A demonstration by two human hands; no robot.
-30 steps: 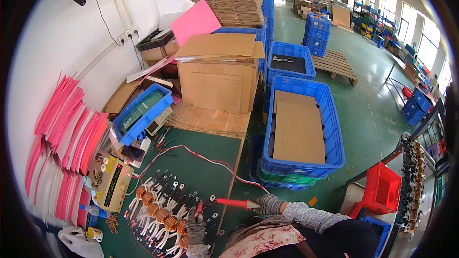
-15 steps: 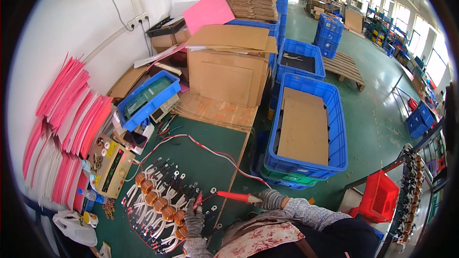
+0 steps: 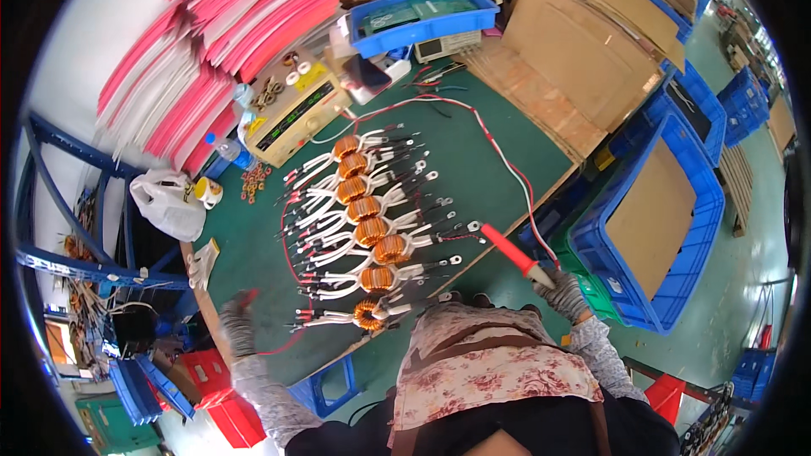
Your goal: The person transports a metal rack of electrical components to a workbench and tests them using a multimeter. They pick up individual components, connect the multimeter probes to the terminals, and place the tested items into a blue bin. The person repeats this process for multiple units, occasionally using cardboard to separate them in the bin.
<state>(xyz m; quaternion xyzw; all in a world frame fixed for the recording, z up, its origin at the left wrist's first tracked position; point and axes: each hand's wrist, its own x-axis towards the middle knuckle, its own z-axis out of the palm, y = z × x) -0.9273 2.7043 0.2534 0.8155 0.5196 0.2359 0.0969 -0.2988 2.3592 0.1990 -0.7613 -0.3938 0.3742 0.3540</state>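
Note:
A row of several copper-wound ring coils lies on the green tabletop. White sleeved leads stick out on both sides, many ending in ring terminals. My right hand, in a grey glove, is wrapped round the pale handle end of a red test probe. The probe's front end is close beside a ring terminal; whether they touch I cannot tell. My left hand, gloved and smeared by motion, is near the table's left edge. A small red clip-like piece shows at its fingertips, and a thin red wire trails nearby.
Behind the coils stand a yellow instrument box and a blue tray. A red-and-white cable loops across the tabletop. At left are a bottle, a mug and a white bag; blue crates stand at right.
My view has swung left and down. My left hand has moved from among the coils' terminals to the table's left side. My right hand still holds the probe, now angled toward another terminal.

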